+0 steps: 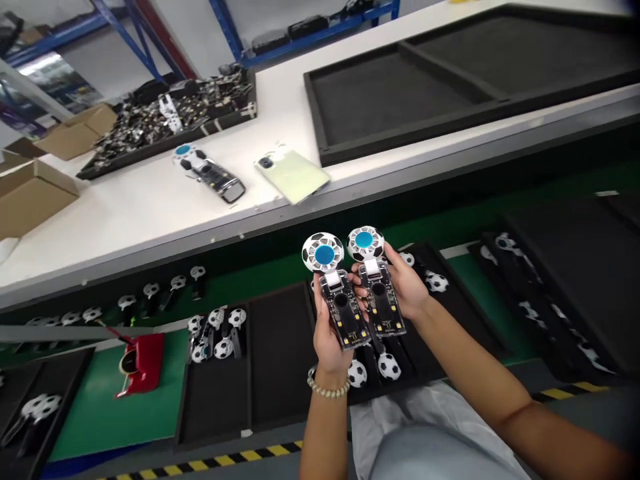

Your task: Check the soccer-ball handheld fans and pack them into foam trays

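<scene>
My left hand (330, 340) grips a clear-cased electronic device (343, 310) topped by a round, football-patterned head (323, 252) with a blue centre. My right hand (403, 283) grips a matching device (383, 300), whose head (365, 243) also has a blue centre. The two devices are side by side and nearly touching, held upright above a black foam tray (215, 393). Several loose football-patterned parts (223, 327) lie in the trays below. A beaded bracelet (327, 385) circles my left wrist.
A white bench (140, 213) runs across the far side. On it lie a similar device (210, 173), a pale green phone-like slab (293, 175), a large black tray (450, 93) and a tray of dark parts (175, 123). Cardboard boxes (30, 197) stand far left; a red object (143, 363) lies lower left.
</scene>
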The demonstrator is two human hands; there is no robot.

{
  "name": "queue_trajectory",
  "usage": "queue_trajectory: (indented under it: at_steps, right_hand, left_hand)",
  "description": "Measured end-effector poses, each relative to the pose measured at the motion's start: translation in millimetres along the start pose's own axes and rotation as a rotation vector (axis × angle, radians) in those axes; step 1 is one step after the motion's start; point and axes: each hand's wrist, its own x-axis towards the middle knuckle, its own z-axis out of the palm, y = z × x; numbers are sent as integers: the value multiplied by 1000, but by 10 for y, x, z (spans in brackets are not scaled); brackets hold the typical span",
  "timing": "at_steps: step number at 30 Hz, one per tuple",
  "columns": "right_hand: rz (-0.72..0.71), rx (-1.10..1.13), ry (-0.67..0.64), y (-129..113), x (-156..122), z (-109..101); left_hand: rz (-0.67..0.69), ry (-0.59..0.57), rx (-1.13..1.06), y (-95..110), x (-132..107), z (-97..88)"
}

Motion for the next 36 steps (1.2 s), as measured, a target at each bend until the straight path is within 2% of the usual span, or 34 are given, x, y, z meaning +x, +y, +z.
queue_trajectory:
  at_steps: [6, 11, 18, 21, 25, 28, 32, 34, 36]
  right_hand:
    - [-48, 15, 66, -386, -640, -260]
    - [-88, -49, 85, -527, -1088, -431]
    - [-113, -214, 130, -700, -1659, -661]
    - [-126, -285, 159, -726, -1861, -840]
    - [-219, -261, 150, -670, -2070, -1154]
    - [-191, -175, 274, -634, -2184, -1368]
    - [-36, -154, 509, -675, -2295, -1496]
    - [-28, -174, 533, -728, -2330, -1503]
    - [-57, -183, 524, -794, -2345, -1495]
  left_hand:
    - [-54, -27, -8, -416, -80, 481]
    - [-97, -95, -46, -674, -215, 756]
    - [-227, -240, 5, -1014, -362, 1017]
    - [-233, -285, -24, -1151, -408, 1102]
    - [-259, -329, -37, -1334, -424, 1224]
    - [-249, -266, -73, -1502, -379, 1312]
    - [-225, -1, -11, -1673, -289, 1386]
    - [-231, 78, 60, -1705, -263, 1393]
    - [-228, 106, 138, -1716, -251, 1390]
